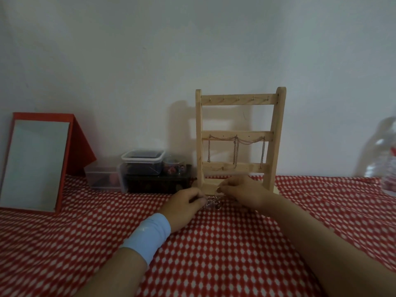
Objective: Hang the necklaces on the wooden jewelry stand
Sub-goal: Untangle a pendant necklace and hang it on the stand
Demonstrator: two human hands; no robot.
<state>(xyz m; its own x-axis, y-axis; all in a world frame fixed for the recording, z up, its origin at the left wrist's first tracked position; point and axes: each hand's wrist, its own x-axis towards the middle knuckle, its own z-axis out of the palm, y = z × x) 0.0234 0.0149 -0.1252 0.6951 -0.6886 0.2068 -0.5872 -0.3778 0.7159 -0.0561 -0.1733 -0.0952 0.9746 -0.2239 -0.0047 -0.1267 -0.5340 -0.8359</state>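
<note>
The wooden jewelry stand (240, 99) stands upright against the wall, with small hooks on its three rails. Thin chains (235, 151) hang in loops from the middle rail. A tangled necklace (212, 203) lies on the red cloth just in front of the stand's base. My left hand (184, 204), with a light blue wristband, pinches one side of it. My right hand (242, 192) pinches a lifted strand of the same necklace next to the base.
A red-framed mirror (34, 163) leans at the left. Clear plastic boxes (142, 161) and a dark tray (158, 183) sit left of the stand. A clear plastic bottle (385, 157) stands at the right edge. The red dotted cloth (214, 254) covers the table.
</note>
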